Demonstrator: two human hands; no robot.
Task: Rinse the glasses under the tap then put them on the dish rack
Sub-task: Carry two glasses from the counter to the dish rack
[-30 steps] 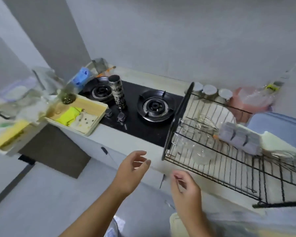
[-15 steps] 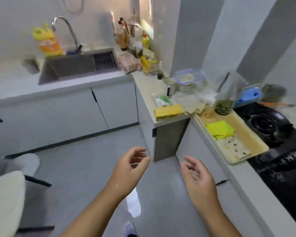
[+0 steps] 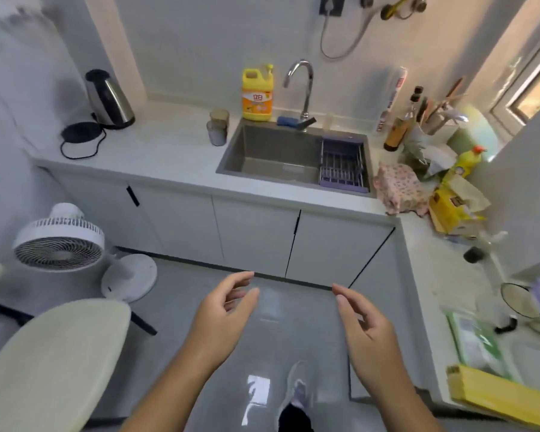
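Two glasses stand on the white counter left of the sink: one nearer (image 3: 216, 133) and one behind it (image 3: 219, 116). The grey sink (image 3: 272, 151) lies straight ahead with a curved chrome tap (image 3: 303, 85) over its back edge. My left hand (image 3: 223, 316) and my right hand (image 3: 367, 332) hang over the floor well short of the counter, both empty with fingers loosely apart. The black dish rack is out of view.
A purple drainer basket (image 3: 342, 165) sits in the sink's right side. A yellow detergent bottle (image 3: 257, 93), a kettle (image 3: 109, 99), a white fan (image 3: 60, 241), a cream chair (image 3: 50, 360) and a cluttered right counter (image 3: 449, 210) surround the floor space.
The view has swung left from the stove and dish rack to the sink. Both hands stay empty in front of me.
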